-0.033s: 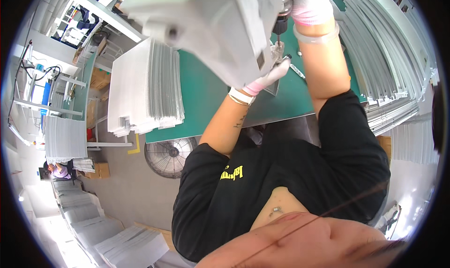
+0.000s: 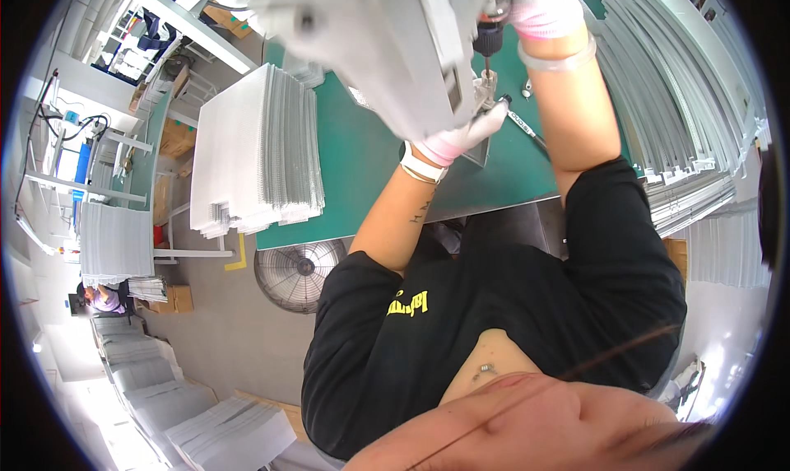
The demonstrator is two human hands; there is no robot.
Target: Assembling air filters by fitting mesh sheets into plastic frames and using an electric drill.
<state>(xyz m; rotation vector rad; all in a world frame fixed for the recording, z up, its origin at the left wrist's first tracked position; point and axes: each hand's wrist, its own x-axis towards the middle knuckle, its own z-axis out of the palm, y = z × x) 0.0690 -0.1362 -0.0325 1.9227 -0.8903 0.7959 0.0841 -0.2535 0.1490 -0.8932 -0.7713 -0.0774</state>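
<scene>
My right hand (image 2: 547,8), in a white glove with a pink cuff, was up against a power driver (image 2: 490,36); its fingers ran out of view at the top, so I cannot tell how tightly they closed. The driver pointed downward, its thin bit (image 2: 488,64) ending at a small pale part (image 2: 485,90) over the green table (image 2: 362,183). My gloved left hand (image 2: 477,130) was just below that part, fingertips close to it. Since much of this hand was hidden, I cannot tell whether it was gripping the part or only touching it. A big grey-white housing (image 2: 370,55), blurred and close, covered what was left of it.

A white marker pen (image 2: 524,125) with a black cap lay between my left fingers and my right forearm, toward the table's near edge. A thick stack of white panels (image 2: 255,154) stood along the table's left edge, near its front corner. Beyond the right edge, more panels (image 2: 671,84) were packed in a curving row. On the floor by the near left corner was a round fan (image 2: 300,275), and well apart, at far left, a co-worker (image 2: 105,298) in a purple top.
</scene>
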